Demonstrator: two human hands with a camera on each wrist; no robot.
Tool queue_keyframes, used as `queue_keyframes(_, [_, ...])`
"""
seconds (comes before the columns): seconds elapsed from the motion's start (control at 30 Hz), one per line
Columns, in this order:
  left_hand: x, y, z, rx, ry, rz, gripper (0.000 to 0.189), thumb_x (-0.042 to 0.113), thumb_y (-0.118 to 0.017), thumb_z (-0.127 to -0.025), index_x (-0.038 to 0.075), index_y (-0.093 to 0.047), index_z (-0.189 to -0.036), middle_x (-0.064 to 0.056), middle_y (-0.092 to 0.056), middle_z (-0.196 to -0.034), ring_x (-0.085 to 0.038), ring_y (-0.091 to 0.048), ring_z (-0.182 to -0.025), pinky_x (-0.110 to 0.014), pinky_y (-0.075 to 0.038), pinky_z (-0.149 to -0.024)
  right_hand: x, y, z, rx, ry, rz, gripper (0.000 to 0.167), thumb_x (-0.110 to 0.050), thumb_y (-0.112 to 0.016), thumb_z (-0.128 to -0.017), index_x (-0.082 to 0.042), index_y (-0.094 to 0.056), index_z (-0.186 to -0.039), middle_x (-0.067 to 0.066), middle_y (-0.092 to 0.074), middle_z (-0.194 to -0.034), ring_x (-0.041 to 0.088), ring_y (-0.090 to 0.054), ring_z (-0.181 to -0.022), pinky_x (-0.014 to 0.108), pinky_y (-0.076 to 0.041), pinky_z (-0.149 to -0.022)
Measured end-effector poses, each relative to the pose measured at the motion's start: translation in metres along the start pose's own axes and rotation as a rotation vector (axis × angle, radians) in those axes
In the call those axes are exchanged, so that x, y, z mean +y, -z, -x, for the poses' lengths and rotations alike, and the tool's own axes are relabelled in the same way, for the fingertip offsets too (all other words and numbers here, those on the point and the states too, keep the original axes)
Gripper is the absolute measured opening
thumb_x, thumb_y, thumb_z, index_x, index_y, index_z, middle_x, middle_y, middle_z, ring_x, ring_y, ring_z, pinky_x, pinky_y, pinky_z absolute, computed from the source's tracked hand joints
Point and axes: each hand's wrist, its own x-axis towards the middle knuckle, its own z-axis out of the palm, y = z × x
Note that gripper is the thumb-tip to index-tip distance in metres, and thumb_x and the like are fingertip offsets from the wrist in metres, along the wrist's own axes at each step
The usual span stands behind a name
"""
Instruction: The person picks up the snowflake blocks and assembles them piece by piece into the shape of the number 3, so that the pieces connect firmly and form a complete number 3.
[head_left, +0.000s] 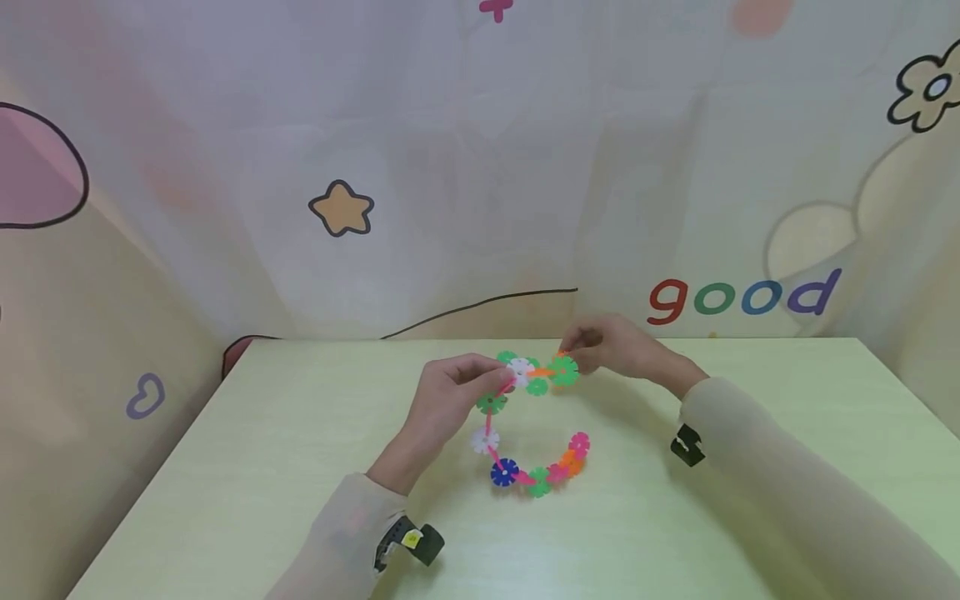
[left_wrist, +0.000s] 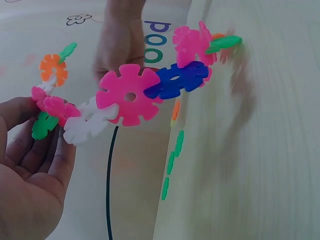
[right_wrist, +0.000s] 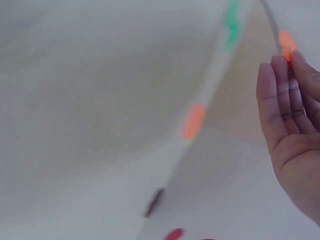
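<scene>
My left hand (head_left: 448,398) pinches a curved chain of notched plastic flower discs (head_left: 504,472) between thumb and fingers. In the left wrist view the linked discs are pink (left_wrist: 130,95), white (left_wrist: 85,122), blue (left_wrist: 177,80), green and orange, slotted edge to edge. The chain hangs in a loop with a gap on its right side. Beyond its far end, my right hand (head_left: 611,348) pinches a small orange disc (right_wrist: 286,42), seen mostly edge-on. A green disc (head_left: 563,371) shows right by those fingertips; whether it touches the orange one I cannot tell.
Several loose green discs (left_wrist: 171,162) and an orange one (left_wrist: 175,111) lie near the table's far edge. A blurred dark piece (right_wrist: 154,202) shows in the right wrist view. Behind the pale table (head_left: 247,483) hangs a printed cloth (head_left: 480,183).
</scene>
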Motion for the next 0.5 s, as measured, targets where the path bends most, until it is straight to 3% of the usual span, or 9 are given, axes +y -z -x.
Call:
queue_keyframes(0.27, [0.001, 0.001, -0.002, -0.039, -0.007, -0.025, 0.016, 0.021, -0.077, -0.105, 0.008, -0.084, -0.11, -0.001, -0.083, -0.098, -0.014, -0.071, -0.089, -0.027, -0.06, -0.086, -0.04, 0.016, 0.01, 0.086, 0.104, -0.078, 0.019, -0.021, -0.076, -0.106, -0.007, -0.079, -0.119, 0.009, -0.081, -0.107, 0.02, -0.079, -0.094, 0.032, -0.066, -0.093])
queue_keyframes(0.5, [0.002, -0.001, -0.002, -0.07, -0.022, -0.033, 0.02, 0.021, -0.074, -0.107, 0.005, -0.084, -0.114, -0.009, -0.084, -0.106, -0.013, -0.076, -0.088, -0.027, -0.062, -0.089, -0.054, 0.005, 0.009, 0.026, 0.208, -0.17, 0.016, -0.011, -0.072, -0.107, 0.0, -0.079, -0.117, 0.01, -0.079, -0.104, 0.021, -0.08, -0.095, 0.036, -0.069, -0.095])
